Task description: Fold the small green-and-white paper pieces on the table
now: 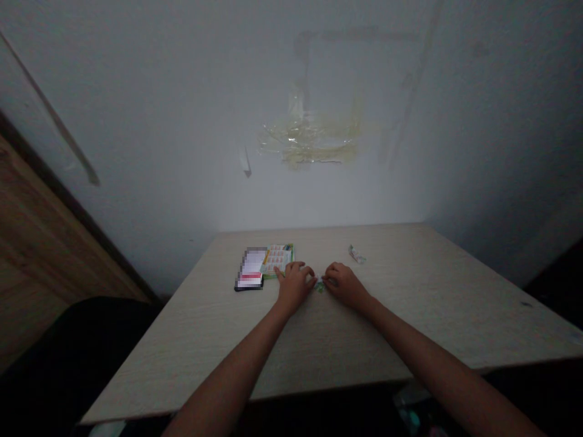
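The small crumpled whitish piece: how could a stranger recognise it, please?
On the pale wooden table, look beyond the right hand. The small crumpled whitish piece lies there alone, while the greenish scrap is between that hand and the left hand.

Our left grip [295, 285] and right grip [347, 286] pinch a small greenish piece [319, 287]. The surface [209, 340] bears a phone [250, 268].

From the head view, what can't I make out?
In the head view:
Full shape of the small piece: partly hidden by fingers.
Whether left hand and right hand grip it: too small.
Device screen: pixelated.
Print on sheet: too small.
Left forearm: cut by bottom edge.
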Tool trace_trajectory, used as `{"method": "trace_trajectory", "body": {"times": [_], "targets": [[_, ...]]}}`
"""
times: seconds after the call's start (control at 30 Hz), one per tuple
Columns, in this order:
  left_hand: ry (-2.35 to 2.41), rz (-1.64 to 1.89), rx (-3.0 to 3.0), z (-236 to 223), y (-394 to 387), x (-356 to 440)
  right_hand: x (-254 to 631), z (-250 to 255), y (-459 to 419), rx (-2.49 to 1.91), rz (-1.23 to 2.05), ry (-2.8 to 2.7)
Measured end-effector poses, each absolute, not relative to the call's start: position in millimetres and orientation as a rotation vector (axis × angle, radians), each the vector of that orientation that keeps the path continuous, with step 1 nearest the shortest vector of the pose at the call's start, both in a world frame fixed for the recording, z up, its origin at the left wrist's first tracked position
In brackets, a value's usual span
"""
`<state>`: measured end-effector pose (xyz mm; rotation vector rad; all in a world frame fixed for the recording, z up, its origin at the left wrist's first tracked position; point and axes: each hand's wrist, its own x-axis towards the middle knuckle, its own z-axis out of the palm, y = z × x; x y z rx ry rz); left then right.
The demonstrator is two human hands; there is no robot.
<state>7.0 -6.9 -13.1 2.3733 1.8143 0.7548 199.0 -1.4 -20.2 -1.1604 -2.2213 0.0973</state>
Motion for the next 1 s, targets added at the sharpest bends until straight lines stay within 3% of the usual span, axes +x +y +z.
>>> {"method": "trace_trajectory", "body": {"times": [1.0], "targets": [[1.758,0.618,2.606,-8.3,-7.0,1.7,201.8,-21.2,-2.2,-1.064,0.099,-2.238]]}}
